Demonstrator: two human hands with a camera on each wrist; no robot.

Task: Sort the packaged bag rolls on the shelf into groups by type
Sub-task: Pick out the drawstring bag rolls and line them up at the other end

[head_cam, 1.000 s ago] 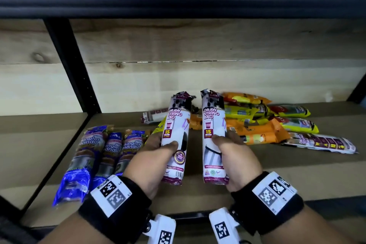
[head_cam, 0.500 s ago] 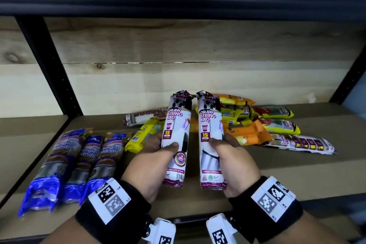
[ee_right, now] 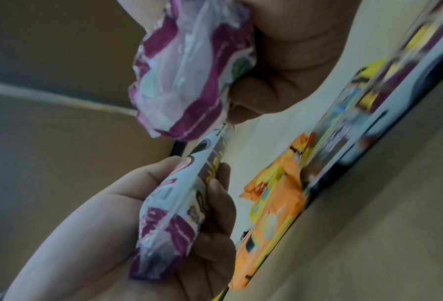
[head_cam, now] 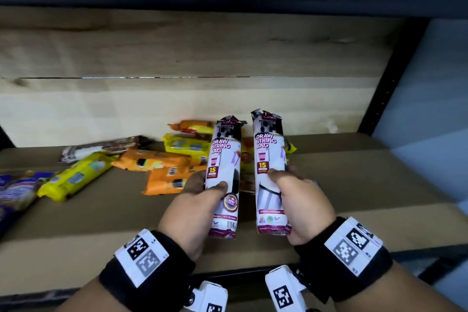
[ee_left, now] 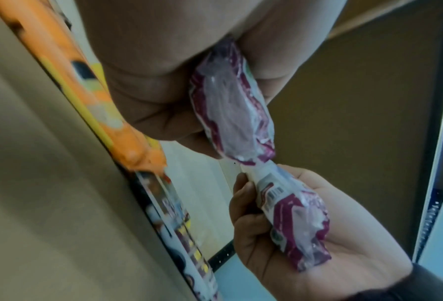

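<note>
Drawstring bag rolls, one gripped in each hand

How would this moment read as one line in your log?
left hand: grips left drawstring roll | right hand: grips right drawstring roll | both above shelf

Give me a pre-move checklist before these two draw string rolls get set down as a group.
1. Left hand grips the left draw string roll: ok.
2. Right hand grips the right draw string roll: ok.
3. Both rolls same type by label: ok.
4. Bare shelf to the right for a new group: ok.
5. Third matching roll still in the mixed pile: cannot tell.
</note>
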